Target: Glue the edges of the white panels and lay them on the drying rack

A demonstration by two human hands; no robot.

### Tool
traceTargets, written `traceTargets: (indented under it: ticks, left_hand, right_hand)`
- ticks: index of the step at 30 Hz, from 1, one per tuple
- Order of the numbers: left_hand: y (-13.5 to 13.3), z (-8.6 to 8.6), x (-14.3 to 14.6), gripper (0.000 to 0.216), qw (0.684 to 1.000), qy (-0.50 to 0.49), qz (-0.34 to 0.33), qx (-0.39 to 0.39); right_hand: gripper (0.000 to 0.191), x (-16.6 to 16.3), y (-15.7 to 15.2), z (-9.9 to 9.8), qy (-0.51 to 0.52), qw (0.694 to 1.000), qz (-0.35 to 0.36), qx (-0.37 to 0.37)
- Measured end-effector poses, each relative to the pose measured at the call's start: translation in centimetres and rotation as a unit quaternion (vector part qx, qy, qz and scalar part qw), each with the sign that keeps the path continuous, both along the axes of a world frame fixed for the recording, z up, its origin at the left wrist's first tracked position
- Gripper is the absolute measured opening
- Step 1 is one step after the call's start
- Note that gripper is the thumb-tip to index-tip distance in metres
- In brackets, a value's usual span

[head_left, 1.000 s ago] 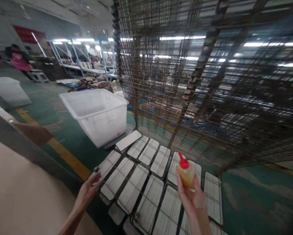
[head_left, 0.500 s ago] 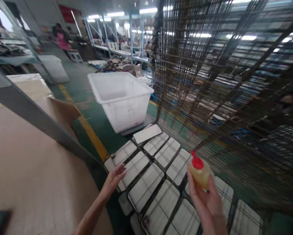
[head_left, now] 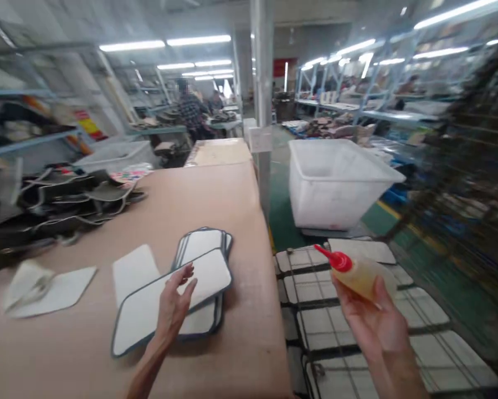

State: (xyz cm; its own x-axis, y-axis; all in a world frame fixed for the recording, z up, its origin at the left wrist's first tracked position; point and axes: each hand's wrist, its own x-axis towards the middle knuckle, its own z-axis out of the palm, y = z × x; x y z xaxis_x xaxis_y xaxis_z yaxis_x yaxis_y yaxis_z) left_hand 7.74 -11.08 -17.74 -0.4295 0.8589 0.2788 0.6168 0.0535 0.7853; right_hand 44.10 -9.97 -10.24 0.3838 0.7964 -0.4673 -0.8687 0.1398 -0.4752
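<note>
In my right hand (head_left: 379, 327) is a squeeze bottle (head_left: 367, 275) of yellowish liquid with a red nozzle cap, tilted so the nozzle points up and left. Over the top white panel (head_left: 138, 318) with dark edging hovers my left hand (head_left: 176, 302), its fingers apart and slightly curled; whether it touches the panel I cannot tell. That panel lies slantwise across a stack of similar edged panels (head_left: 203, 241) on the table (head_left: 249, 354). Under the bottle, more white panels (head_left: 323, 324) lie on a wire rack (head_left: 335, 346).
Left of the stack lie a plain white piece (head_left: 134, 269) and a crumpled white cloth (head_left: 32, 285). Dark fabric pieces (head_left: 78, 199) are heaped at the table's left. A metal post (head_left: 263, 100) rises by the table's right edge, with a white bin (head_left: 335, 194) beyond. Another person (head_left: 193, 111) stands farther back.
My view has swung left from the rack to the table. My left hand has gone from above the rack to above the edged panels. The bottle stays in my right hand, tilted more to the left.
</note>
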Motion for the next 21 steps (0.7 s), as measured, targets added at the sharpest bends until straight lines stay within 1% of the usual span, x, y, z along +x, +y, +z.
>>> traceTargets:
  ticks: [2, 3, 4, 6, 9, 11, 13, 14, 16, 18, 21]
  left_hand:
    - [0.1, 0.4, -4.3, 0.042, 0.998, 0.06, 0.026, 0.011]
    - [0.6, 0.3, -5.8, 0.039, 0.996, 0.085, 0.024, 0.01]
    - [1.3, 0.1, -7.0, 0.036, 0.994, 0.105, 0.01, 0.003]
    - [3.4, -0.5, -8.0, 0.032, 0.989, 0.139, -0.044, -0.03]
    - [6.5, -1.3, -7.2, 0.035, 0.966, 0.194, -0.114, -0.128]
    - [7.8, -1.4, -6.0, 0.042, 0.94, 0.241, -0.129, -0.206]
    - [8.4, -1.2, -5.1, 0.047, 0.914, 0.281, -0.135, -0.258]
    - [8.6, -1.1, -4.8, 0.047, 0.906, 0.296, -0.14, -0.268]
    - [8.7, -1.0, -4.5, 0.043, 0.9, 0.309, -0.149, -0.27]
    - [8.9, -1.1, -4.5, 0.037, 0.9, 0.306, -0.157, -0.267]
    - [9.1, -1.2, -4.8, 0.036, 0.905, 0.28, -0.158, -0.278]
  right_hand:
    - [0.027, -3.6, 0.7, 0.8, 0.008, 0.999, 0.052, 0.005]
    - [0.029, -5.4, 1.0, 1.2, 0.011, 0.997, 0.078, 0.009]
    - [0.031, -7.1, 1.4, 1.5, 0.011, 0.995, 0.101, 0.012]
    - [0.033, -10.2, 2.4, 2.0, 0.011, 0.99, 0.137, 0.02]
    - [0.032, -13.7, 4.1, 2.0, 0.013, 0.987, 0.16, 0.028]
    - [0.034, -15.3, 5.1, 1.6, 0.01, 0.986, 0.165, 0.032]
    - [0.037, -16.3, 5.8, 1.1, 0.003, 0.985, 0.167, 0.033]
    - [0.039, -16.6, 6.1, 0.8, -0.003, 0.985, 0.167, 0.034]
    - [0.043, -16.9, 6.4, 0.5, -0.017, 0.986, 0.161, 0.028]
    - [0.047, -16.8, 6.5, 0.4, -0.027, 0.988, 0.147, 0.023]
    - [0.056, -16.5, 6.5, 0.6, -0.036, 0.991, 0.124, 0.022]
